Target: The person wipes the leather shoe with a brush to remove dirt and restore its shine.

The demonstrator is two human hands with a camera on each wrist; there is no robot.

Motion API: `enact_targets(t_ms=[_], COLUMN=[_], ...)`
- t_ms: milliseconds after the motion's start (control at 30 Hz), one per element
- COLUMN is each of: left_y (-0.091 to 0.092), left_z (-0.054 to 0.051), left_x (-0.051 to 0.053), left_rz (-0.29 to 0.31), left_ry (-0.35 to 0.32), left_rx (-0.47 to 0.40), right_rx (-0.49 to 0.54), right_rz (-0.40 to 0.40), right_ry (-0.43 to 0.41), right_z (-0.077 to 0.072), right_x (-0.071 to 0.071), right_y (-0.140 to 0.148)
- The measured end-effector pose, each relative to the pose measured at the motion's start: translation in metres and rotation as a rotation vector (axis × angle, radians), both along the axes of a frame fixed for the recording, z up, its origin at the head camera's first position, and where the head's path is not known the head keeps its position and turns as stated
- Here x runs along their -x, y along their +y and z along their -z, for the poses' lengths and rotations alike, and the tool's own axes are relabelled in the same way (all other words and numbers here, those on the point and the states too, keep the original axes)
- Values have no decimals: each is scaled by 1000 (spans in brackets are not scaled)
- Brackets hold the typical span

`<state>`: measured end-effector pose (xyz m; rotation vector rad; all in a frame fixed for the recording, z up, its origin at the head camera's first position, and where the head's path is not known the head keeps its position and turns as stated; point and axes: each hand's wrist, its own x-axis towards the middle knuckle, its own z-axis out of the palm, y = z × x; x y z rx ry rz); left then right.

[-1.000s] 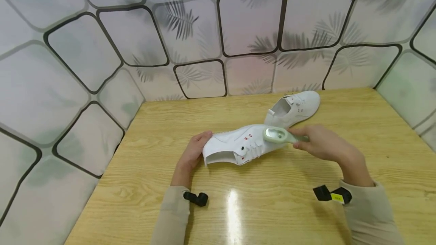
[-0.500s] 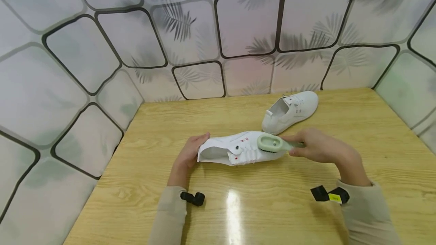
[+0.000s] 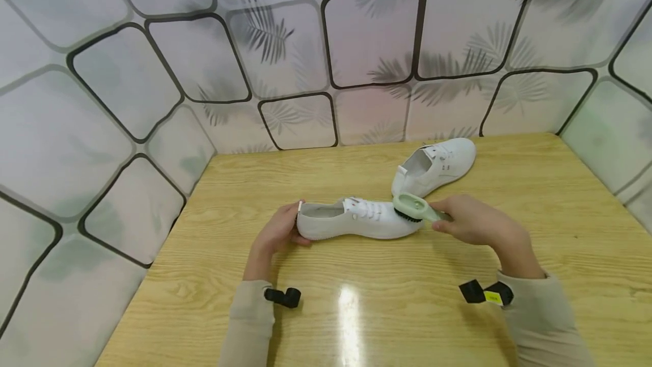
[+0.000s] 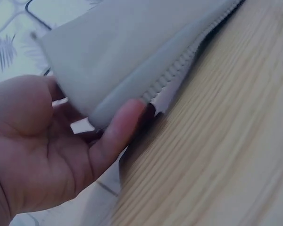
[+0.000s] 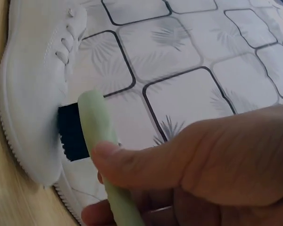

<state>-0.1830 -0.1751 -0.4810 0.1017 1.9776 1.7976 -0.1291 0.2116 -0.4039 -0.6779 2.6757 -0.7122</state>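
A white lace-up shoe [image 3: 367, 222] stands on its sole in the head view, heel to the left and toe to the right. My left hand [image 3: 277, 228] grips it round the heel; in the left wrist view a fingertip [image 4: 129, 115] lies against the edge of the ridged sole. With my right hand [image 3: 471, 220] I hold a pale green brush [image 3: 410, 205] by its handle. Its dark bristles [image 5: 73, 132] touch the toe of the shoe in the right wrist view. Part of the handle is hidden in my grip.
The other white shoe [image 3: 440, 163] stands behind the toe of the held one, close to the brush. All of it is on a wood-grain table [image 3: 229, 186]. A patterned wall covering [image 3: 377, 44] rises at the table's back edge.
My left hand has turned the shoe from tilted on its side to upright, its opening now facing up. The brush has stayed at the toe, shifting slightly toward the shoe's far side.
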Motion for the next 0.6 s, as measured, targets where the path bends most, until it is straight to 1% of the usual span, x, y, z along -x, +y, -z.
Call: enact_targets(t_ms=[67,167,233,267,333,400,467,500,533,600], left_y=[-6,-17,-23,-26,-29,-30,-28,-26,-24,-21], left_z=[2,5,8,9,9,11,11,11,12,13], left_x=[1,1,0,0,0,0,1,1,2,2], left_rz=[45,148,226,265,321,349,357,353,350,343], left_ry=[-12,-20,-10,7,60,137,208,231,245,262], left_rx=[-26,-105,-159,-168,-145,-77,1,30,44,66], right_rx=[-12,-2,-6,-16,-36,-43,-25,-12,-1,5], right_rz=[-7,-3,27,49,76,65,29,6,-6,-4], right_ry=[-14,-39,-52,-51,-36,-12,7,14,5,-19], right_z=[0,2,3,4,7,9,11,12,12,11], right_x=[0,-1,-1,-1,-1,0,1,1,1,-1], right_y=[-5,-12,-14,-14,-16,-20,-23,-24,-24,-20])
